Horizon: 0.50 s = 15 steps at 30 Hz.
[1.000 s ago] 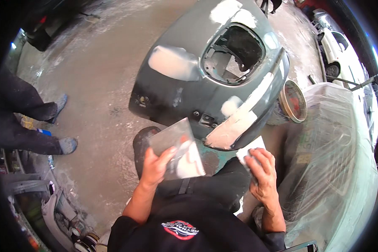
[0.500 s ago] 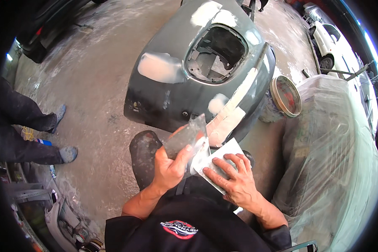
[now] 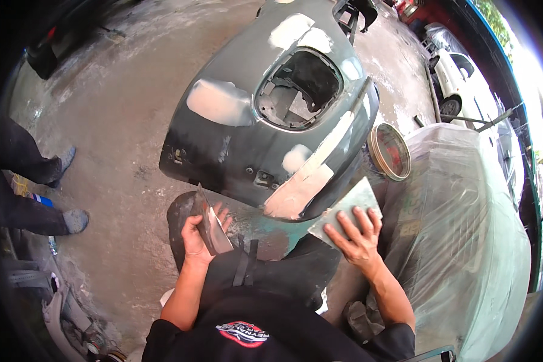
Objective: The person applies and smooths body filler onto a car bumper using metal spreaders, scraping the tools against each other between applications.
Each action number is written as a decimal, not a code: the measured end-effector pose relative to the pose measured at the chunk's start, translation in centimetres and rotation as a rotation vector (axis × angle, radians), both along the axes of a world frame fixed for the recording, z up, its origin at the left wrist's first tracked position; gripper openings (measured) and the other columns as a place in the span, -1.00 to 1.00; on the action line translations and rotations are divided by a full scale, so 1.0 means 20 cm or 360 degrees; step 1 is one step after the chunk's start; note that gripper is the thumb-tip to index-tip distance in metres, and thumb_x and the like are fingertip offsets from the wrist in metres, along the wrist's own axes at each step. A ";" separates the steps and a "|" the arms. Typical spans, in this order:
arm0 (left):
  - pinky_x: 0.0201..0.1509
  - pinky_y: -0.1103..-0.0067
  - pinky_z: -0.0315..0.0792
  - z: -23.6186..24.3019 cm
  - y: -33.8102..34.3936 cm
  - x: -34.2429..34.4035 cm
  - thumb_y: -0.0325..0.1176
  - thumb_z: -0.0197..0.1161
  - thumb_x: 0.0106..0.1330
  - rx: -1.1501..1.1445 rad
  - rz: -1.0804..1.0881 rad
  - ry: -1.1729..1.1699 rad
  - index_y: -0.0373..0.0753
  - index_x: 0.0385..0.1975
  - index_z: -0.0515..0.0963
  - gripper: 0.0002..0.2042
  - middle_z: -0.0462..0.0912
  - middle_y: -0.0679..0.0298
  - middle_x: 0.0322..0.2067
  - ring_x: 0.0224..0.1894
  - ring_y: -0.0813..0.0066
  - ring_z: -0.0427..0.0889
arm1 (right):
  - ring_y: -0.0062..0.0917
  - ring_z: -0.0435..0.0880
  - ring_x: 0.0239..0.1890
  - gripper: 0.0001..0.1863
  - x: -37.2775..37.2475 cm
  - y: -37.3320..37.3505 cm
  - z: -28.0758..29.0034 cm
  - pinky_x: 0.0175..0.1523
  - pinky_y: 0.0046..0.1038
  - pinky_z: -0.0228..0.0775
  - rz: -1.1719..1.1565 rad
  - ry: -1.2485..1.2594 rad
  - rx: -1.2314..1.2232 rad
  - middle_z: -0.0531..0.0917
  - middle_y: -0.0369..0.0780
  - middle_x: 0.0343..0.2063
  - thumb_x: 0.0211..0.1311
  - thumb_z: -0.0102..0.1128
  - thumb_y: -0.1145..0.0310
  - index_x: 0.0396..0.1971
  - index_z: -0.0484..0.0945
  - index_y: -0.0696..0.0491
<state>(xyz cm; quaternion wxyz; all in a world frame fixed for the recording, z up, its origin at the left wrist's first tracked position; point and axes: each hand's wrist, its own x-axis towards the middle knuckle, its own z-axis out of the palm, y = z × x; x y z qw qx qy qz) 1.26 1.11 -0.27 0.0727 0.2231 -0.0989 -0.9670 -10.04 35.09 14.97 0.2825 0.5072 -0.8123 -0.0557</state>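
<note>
My left hand grips a thin grey, shiny plate, turned nearly edge-on, with thumb and fingers on either side. In my right hand is a pale grey-green flat square plate, tilted, its fingers spread across the upper face. The two plates are well apart. Just ahead of both hands stands a dark grey car body panel with an oval opening. A pinkish-cream filler patch covers its near right corner, and a whiter patch lies on its left.
A round tub stands right of the panel. Plastic sheeting drapes a large shape on my right. Another person's legs are at the left, above loose car parts. A white car stands farther back.
The plates were together in front of me, with white paste between them. My hands have since parted, the left moving left and the right slightly right. The view has shifted a little.
</note>
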 end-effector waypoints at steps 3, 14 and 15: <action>0.56 0.09 -0.07 -0.01 0.03 -0.07 -0.14 0.15 0.14 0.0023 -0.0013 0.0198 -0.21 0.16 0.39 -0.45 0.24 -0.03 0.35 0.49 -0.01 0.03 | -0.27 0.41 0.27 -0.57 -0.09 -0.06 -0.10 0.36 -0.02 0.16 0.0109 0.0084 0.0037 0.53 -0.41 0.22 0.09 0.35 0.17 0.03 0.65 -0.42; 0.54 0.01 -0.04 -0.03 0.01 -0.12 -0.21 0.18 0.15 0.0033 -0.0117 0.0356 -0.12 0.06 0.48 -0.57 0.38 0.09 0.10 0.43 0.03 0.15 | -0.25 0.36 0.29 -0.56 -0.23 -0.17 -0.28 0.42 -0.09 0.04 0.0185 0.0086 -0.0014 0.55 -0.40 0.18 0.14 0.19 0.25 0.06 0.66 -0.38; 0.54 0.01 -0.04 -0.03 0.01 -0.12 -0.21 0.18 0.15 0.0031 -0.0112 0.0353 -0.12 0.06 0.48 -0.57 0.38 0.09 0.10 0.43 0.03 0.15 | -0.25 0.36 0.29 -0.54 -0.24 -0.16 -0.30 0.43 -0.09 0.04 0.0215 0.0112 -0.0033 0.55 -0.40 0.18 0.13 0.19 0.26 0.07 0.65 -0.39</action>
